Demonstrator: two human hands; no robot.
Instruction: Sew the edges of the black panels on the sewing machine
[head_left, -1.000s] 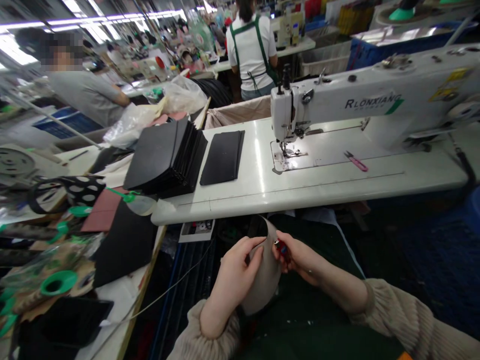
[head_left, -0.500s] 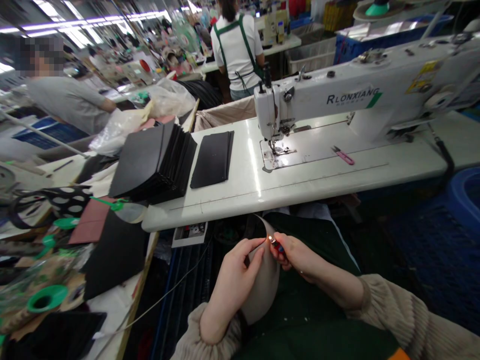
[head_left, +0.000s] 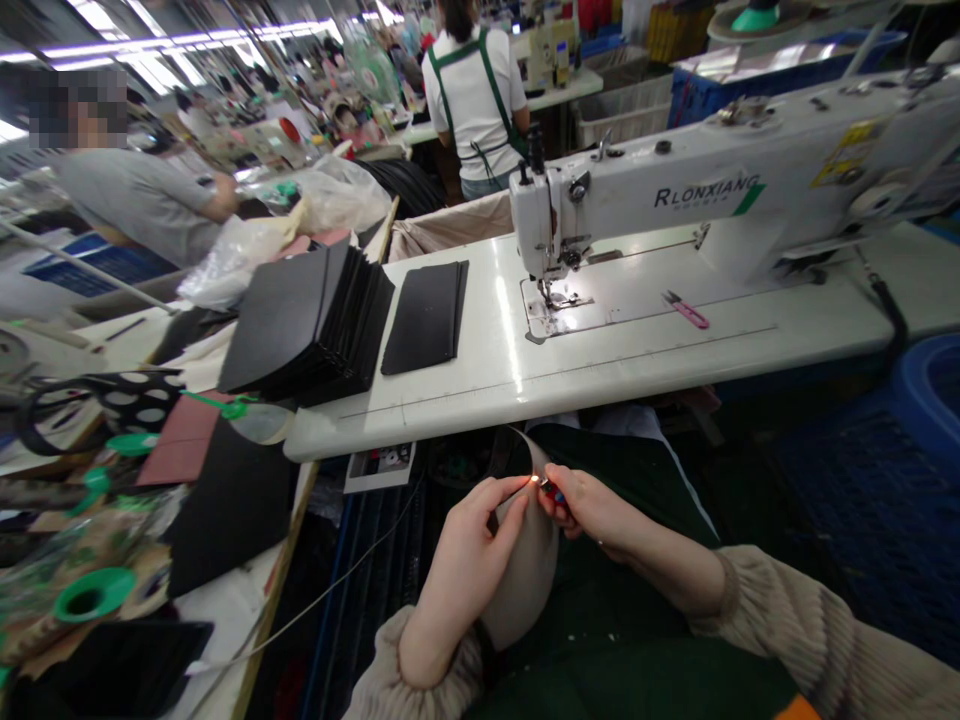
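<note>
Above my lap, in front of the table edge, my left hand (head_left: 476, 545) pinches a curved grey-beige panel (head_left: 529, 580) by its edge. The panel bends downward behind my fingers, and part of it is hidden by the hand. My right hand (head_left: 596, 510) is closed around a small lighter (head_left: 553, 491) with red and blue on it. A bright flame shows at the lighter's metal tip, right by the panel's edge and close to my left fingertips.
A white sewing machine (head_left: 660, 190) stands on the pale table (head_left: 480, 400), with pink thread snips (head_left: 686, 310) beside it. Black panels (head_left: 424, 318) lie left of the needle, next to a tall black stack (head_left: 300, 320). A blue basket (head_left: 885, 500) is at right. Two people work beyond.
The flame has shifted slightly left along the panel's edge, toward my left fingertips, as the lighter tilts. Both hands keep their hold. The person at far left has moved an arm.
</note>
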